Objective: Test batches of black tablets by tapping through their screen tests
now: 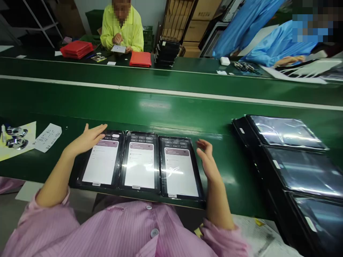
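Three lit tablets lie side by side at the near edge of the green bench: a left tablet [100, 164], a middle tablet [139, 166] and a right tablet [180, 171]. Each shows a white screen with a mauve banner and seems wrapped in clear film. My left hand [89, 138] is over the upper left corner of the left tablet, fingers stretched out; whether it touches the screen I cannot tell. Just right of the right tablet, my right hand [207, 159] is raised with loosely curled fingers apart, holding nothing.
Stacks of dark-screened tablets [288, 132] stand at the right. A handwritten note [48, 137] and metal parts [17, 137] on yellow paper lie at the left. A long green conveyor [187, 82] runs across. Beyond it sit a co-worker in yellow [131, 28], red packs [140, 59] and another person's blue sleeve [276, 43].
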Action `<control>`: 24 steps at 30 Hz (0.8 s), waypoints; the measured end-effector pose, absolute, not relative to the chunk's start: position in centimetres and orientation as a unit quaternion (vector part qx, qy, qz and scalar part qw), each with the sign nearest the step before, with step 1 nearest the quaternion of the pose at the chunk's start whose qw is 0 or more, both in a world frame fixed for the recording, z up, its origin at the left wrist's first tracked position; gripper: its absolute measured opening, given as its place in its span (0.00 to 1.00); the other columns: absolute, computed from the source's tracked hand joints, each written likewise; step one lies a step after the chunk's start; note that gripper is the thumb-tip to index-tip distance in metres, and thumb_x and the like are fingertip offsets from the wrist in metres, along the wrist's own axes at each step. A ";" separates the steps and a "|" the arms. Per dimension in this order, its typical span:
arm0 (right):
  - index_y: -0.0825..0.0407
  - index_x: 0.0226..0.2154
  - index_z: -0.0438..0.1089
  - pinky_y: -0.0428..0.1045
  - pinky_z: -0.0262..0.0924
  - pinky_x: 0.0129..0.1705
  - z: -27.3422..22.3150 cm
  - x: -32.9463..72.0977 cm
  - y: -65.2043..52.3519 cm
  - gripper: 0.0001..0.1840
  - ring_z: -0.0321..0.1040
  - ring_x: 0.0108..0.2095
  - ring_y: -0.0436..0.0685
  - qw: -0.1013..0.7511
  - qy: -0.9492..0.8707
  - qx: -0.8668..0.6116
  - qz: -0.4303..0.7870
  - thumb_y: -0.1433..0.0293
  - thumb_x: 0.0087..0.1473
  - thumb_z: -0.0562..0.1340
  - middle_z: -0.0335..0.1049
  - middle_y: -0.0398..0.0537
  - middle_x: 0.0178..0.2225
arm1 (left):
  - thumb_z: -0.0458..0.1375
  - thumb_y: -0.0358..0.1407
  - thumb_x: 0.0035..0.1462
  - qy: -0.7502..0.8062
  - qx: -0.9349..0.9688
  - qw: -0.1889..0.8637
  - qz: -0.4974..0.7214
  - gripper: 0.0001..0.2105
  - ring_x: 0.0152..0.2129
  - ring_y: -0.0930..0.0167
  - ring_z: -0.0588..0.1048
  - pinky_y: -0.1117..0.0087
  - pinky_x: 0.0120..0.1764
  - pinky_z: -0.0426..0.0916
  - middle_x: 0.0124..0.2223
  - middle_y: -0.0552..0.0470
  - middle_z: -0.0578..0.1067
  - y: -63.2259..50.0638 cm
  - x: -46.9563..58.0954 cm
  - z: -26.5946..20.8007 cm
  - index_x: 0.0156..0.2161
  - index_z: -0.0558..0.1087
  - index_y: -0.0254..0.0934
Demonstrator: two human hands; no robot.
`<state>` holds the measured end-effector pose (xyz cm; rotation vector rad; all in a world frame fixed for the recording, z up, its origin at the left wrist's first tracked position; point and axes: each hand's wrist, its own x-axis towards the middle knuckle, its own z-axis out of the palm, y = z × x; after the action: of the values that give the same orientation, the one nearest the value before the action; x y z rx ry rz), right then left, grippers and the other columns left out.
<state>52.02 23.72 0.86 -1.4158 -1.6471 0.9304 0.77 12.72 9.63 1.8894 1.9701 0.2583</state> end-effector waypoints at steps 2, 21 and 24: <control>0.38 0.61 0.59 0.73 0.51 0.63 2.0 52.1 19.7 0.28 0.57 0.62 0.72 0.305 -0.736 -0.542 0.268 0.52 0.61 0.54 0.62 0.57 0.59 | 0.41 0.49 0.69 0.686 0.690 0.160 0.169 0.27 0.63 0.62 0.65 0.52 0.70 0.41 0.66 0.49 0.68 8.6 0.6 9.0 0.66 0.65 0.42; 0.39 0.66 0.61 0.78 0.46 0.60 6.8 38.5 12.8 0.32 0.50 0.64 0.78 0.108 -0.836 -0.537 0.029 0.51 0.63 0.59 0.49 0.65 0.67 | 0.29 0.56 0.69 0.670 0.689 -0.043 0.273 0.35 0.60 0.52 0.65 0.39 0.63 0.33 0.63 0.36 0.70 4.7 7.7 6.6 0.71 0.53 0.39; 0.44 0.65 0.62 0.75 0.48 0.62 6.1 40.9 10.9 0.27 0.50 0.64 0.73 0.175 -0.850 -0.493 0.066 0.57 0.67 0.54 0.48 0.64 0.65 | 0.39 0.48 0.72 0.622 0.733 -0.053 0.270 0.26 0.47 0.60 0.74 0.49 0.62 0.50 0.52 0.41 0.78 2.8 7.8 5.7 0.66 0.65 0.40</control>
<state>40.89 10.91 6.06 -1.3956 -2.4076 0.1862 7.83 2.79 5.72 2.3840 2.0226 0.8774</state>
